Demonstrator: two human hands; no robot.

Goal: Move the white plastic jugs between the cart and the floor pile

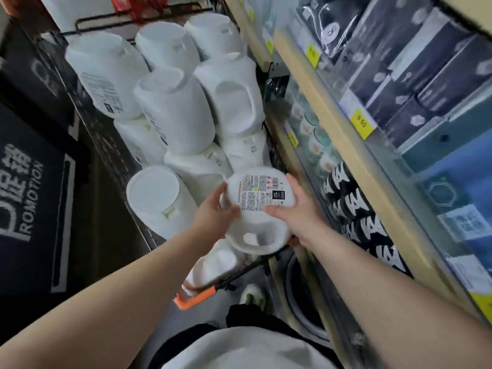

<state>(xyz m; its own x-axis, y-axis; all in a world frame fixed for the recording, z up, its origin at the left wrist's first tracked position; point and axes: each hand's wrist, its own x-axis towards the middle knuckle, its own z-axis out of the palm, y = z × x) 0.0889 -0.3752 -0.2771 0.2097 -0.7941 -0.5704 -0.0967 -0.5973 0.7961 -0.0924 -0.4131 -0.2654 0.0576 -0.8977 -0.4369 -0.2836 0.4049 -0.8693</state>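
Roughly eleven white jugs (175, 115), two hands (215, 211), three yellow price tags (362, 121).

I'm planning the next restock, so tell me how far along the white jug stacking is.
Done: many white jugs already lie stacked on their sides in the wire cart. In hand: the left hand and right hand grip one labelled jug above the cart's near end. Left: that jug is not yet set down; whether more wait elsewhere isn't visible.
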